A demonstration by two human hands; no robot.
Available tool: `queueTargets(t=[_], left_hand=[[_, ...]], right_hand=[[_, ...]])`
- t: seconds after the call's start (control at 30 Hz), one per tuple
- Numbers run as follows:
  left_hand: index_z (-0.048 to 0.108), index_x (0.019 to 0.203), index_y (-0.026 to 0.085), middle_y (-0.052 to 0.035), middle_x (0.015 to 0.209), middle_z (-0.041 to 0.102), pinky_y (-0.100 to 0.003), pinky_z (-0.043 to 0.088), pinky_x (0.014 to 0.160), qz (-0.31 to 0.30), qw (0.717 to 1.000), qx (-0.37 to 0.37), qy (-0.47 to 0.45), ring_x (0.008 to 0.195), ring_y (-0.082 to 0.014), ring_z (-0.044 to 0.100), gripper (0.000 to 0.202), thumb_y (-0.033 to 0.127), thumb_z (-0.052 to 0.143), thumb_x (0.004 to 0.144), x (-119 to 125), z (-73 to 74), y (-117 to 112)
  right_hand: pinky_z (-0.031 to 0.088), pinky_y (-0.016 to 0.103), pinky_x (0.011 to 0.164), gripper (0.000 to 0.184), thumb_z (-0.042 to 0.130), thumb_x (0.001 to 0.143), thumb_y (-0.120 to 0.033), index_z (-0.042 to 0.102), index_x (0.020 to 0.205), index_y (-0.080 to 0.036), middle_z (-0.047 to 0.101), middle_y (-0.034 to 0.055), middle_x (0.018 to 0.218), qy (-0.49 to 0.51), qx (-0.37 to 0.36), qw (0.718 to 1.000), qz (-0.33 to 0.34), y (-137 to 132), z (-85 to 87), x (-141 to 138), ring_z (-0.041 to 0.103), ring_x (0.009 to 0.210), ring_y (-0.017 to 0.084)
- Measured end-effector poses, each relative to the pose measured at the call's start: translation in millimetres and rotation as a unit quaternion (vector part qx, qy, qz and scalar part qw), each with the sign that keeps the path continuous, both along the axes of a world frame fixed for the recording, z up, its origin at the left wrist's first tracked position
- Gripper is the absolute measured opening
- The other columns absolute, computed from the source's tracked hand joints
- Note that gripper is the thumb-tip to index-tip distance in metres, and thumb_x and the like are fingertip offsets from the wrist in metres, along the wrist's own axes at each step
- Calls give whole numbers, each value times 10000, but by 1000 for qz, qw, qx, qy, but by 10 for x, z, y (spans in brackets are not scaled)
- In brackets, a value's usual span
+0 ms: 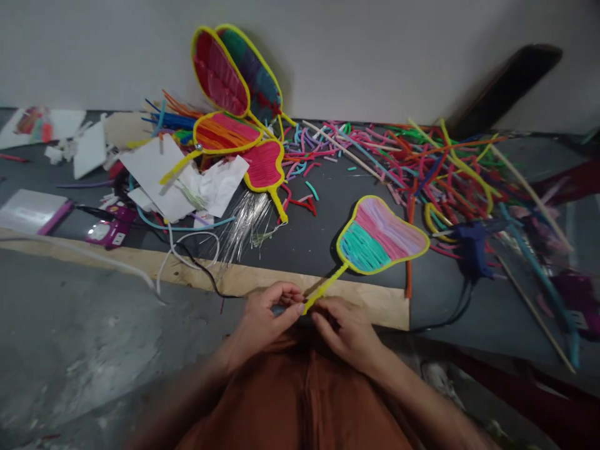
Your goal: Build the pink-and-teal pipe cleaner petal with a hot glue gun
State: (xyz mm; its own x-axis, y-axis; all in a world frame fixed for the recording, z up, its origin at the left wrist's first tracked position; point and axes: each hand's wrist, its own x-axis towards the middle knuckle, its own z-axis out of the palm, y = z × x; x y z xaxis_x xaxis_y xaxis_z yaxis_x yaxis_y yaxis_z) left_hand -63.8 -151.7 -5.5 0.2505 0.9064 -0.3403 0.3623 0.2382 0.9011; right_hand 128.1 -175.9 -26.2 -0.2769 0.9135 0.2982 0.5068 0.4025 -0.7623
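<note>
A fan-shaped craft piece [382, 234] with a fuzzy yellow rim lies tilted over the table's front edge. Its panels are pink, lilac and teal, filled with rows of pipe cleaners. The yellow handle [327, 288] slants down towards me. My left hand [269, 315] pinches the handle's lower end between thumb and fingers. Close by on the other side, my right hand [349, 328] has its fingers curled in beside the handle; whatever is between them is hidden.
Finished yellow-rimmed pieces [220, 75] lean on the wall. Pipe cleaners [370, 147] are heaped behind. A blue glue gun [471, 247] and thin sticks [529, 306] lie right. Paper scraps [157, 175], silvery strands [246, 222], cables [201, 265] and a purple device [112, 228] are left.
</note>
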Motion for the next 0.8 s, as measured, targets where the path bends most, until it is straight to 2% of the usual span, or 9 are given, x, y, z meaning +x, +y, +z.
queueTargets(t=[0.1,0.23,0.33,0.43,0.5,0.6,0.7,0.8], left_hand=[[706,936,246,-22,869,716,-272,479,791,-52,994,79,51,802,-172,634,233,290,732,709,12,47,-4],[729,844,255,-11,790,717,-263,481,758,-19,988,130,84,731,-162,633,111,251,685,742,69,142,37],[716,818,221,-12,758,712,-242,495,679,18,993,83,78,670,-148,636,98,247,679,731,106,199,75],[681,831,182,-21,722,698,-230,504,622,40,999,-13,20,650,-147,646,140,290,672,742,117,214,101],[659,838,169,-15,694,679,-217,502,603,56,997,-49,-22,629,-134,636,179,319,677,743,106,202,116],[651,884,164,-19,742,676,-210,500,626,53,996,-63,-46,652,-122,622,249,350,705,727,52,164,136],[664,907,165,-13,726,657,-193,463,576,-5,998,-65,-10,622,-111,582,282,401,683,755,-33,133,144],[653,736,170,19,561,577,-178,365,458,-69,993,-83,40,495,-91,493,303,458,599,812,-90,138,137]], right_hand=[[538,266,710,175,502,869,-141,601,1006,-186,722,65,879,39,-36,999,5,-72,-7,-77,681,777,164],[535,279,773,208,475,888,-147,608,1041,-191,720,70,944,86,-94,992,3,-53,-2,-116,679,848,164],[541,263,701,299,530,871,-192,552,1169,-175,710,57,919,156,-190,969,2,-54,-24,-172,667,762,153],[530,243,640,259,569,862,-241,579,1110,-168,694,34,852,217,-242,946,16,-59,-47,-267,640,696,142],[523,237,660,144,546,882,-236,625,986,-175,695,26,835,214,-230,949,18,-59,-54,-310,644,722,140],[515,234,679,167,477,922,-206,643,935,-185,707,30,821,143,-158,977,-5,-61,-62,-301,656,730,139],[511,238,658,186,451,925,-186,638,923,-183,700,52,798,39,-68,997,-24,-71,-66,-237,655,701,146],[498,229,616,178,457,913,-167,633,889,-182,666,44,731,-26,-11,999,-33,-75,-46,-179,638,651,140]])
